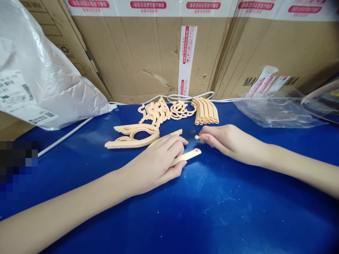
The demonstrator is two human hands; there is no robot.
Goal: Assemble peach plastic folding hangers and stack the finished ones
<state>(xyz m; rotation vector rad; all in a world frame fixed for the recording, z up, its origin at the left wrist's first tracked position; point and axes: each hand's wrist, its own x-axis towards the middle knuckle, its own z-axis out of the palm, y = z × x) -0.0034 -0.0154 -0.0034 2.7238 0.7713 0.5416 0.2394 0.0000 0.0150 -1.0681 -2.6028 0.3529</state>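
Evidently both hands are occupied: the left hand [159, 162] grasps a flat cream plastic strip with a hole near its rounded end [192, 154] between thumb and fingers, while the right hand [227, 143] pinches a tiny knobbed cream plastic piece [197, 137] at its fingertips. That piece sits just beyond the strip's holed end — between the two hands, apart from the left. A second cream plastic strip [177, 133] shows past the left knuckles; whether the strips join is hidden. The left forearm slants in from the lower left, back of the hand up; the right reaches in from the right, fingers curled. Farther out on the glossy blue worktop [212, 204] lie stacked cream plastic frames [135, 143], then heaped cream hook-shaped pieces [156, 111], curved cream rings [181, 110] and a row of hollow curved cream arms [207, 111] — cardboard boxes [148, 53] standing behind.
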